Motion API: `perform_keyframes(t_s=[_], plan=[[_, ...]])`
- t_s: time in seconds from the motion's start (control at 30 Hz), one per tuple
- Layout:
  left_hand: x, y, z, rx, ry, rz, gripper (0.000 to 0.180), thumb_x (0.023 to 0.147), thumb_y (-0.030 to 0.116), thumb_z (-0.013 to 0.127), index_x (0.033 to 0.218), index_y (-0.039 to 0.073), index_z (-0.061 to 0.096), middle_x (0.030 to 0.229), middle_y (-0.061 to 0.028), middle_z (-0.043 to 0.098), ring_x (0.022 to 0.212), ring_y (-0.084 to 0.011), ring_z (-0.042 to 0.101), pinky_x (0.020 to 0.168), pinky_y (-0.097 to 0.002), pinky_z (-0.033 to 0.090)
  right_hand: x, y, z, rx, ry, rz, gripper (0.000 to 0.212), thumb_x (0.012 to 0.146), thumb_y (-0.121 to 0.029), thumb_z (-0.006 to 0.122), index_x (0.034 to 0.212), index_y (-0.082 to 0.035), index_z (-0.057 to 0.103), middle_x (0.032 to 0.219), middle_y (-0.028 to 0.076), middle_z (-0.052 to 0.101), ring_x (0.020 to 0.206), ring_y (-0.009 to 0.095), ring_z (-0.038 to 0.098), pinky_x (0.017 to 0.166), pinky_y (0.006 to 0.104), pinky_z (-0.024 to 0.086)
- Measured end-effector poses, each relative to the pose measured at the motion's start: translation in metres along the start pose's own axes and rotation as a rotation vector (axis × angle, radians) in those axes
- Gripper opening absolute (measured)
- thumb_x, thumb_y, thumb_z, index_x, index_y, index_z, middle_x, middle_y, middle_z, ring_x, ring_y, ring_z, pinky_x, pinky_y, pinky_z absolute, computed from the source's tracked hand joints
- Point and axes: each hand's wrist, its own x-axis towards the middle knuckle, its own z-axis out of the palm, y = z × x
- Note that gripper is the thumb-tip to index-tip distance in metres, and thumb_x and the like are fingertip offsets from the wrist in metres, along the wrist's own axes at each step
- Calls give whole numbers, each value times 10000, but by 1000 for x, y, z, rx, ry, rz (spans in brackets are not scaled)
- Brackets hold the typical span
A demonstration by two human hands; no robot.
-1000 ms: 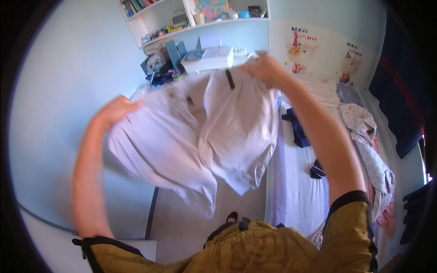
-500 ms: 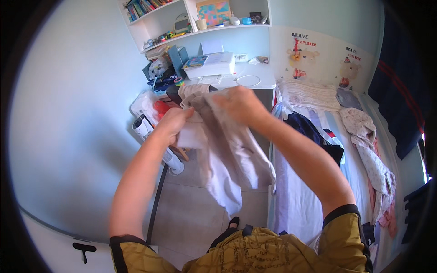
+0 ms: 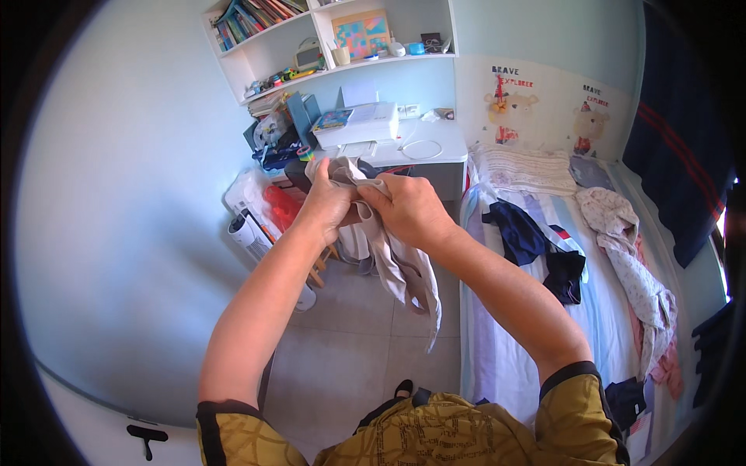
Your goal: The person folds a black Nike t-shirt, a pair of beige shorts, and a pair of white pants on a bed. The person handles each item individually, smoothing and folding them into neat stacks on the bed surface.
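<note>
Head feed, fisheye. I read moderately bright, cool light; a blown-out strip of glare sits at far right beside the dark curtain (image 3: 676,132). Soft-edged shadow on the left wall (image 3: 124,194). Floor (image 3: 334,365) dimmer than the bed (image 3: 501,342). Left hand (image 3: 326,206), right hand (image 3: 416,211) and pale garment (image 3: 392,268) show little motion blur. Fine shelf detail soft to me. Corners vignette to black; straight edges bow near the rim.
</note>
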Motion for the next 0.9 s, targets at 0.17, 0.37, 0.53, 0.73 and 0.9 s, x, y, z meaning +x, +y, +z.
perform_keyframes(t_s=[0.17,0.37,0.53,0.73,0.9], plan=[[8,0,-5,-144,-75,-51,602,883,-53,493,1438,80,302,1119,-118,573,929,-226,638,745,-372,566,-15,5,17,44,168,-250,359,846,-258,659,1033,24,535,962,244,559,872,425,599,749,463,505],[16,0,-3,-37,-106,-5,454,885,-66,465,1325,44,445,1116,-117,595,929,-227,643,773,-374,567,-6,29,26,128,176,-259,385,756,-25,630,1120,0,506,1023,217,514,895,423,572,790,453,494],[15,7,-9,52,-131,31,419,889,-56,479,1286,76,495,1099,-99,609,957,-202,630,798,-362,555,3,35,15,173,99,-313,467,767,-13,599,1219,-14,483,1058,227,529,969,433,577,839,450,487],[20,9,-13,-31,-145,-14,410,884,-58,470,1278,42,520,1077,-91,612,904,-152,628,762,-298,564,-3,39,15,238,106,-361,722,705,-153,798,1308,-23,424,1141,213,544,1042,398,554,899,415,469],[26,3,-14,-58,-141,-34,398,885,-39,482,1273,36,525,1054,-80,618,852,-140,624,764,-298,564,-8,32,30,297,164,-350,652,734,-124,761,1290,-29,435,1091,226,551,973,410,573,838,434,486]])
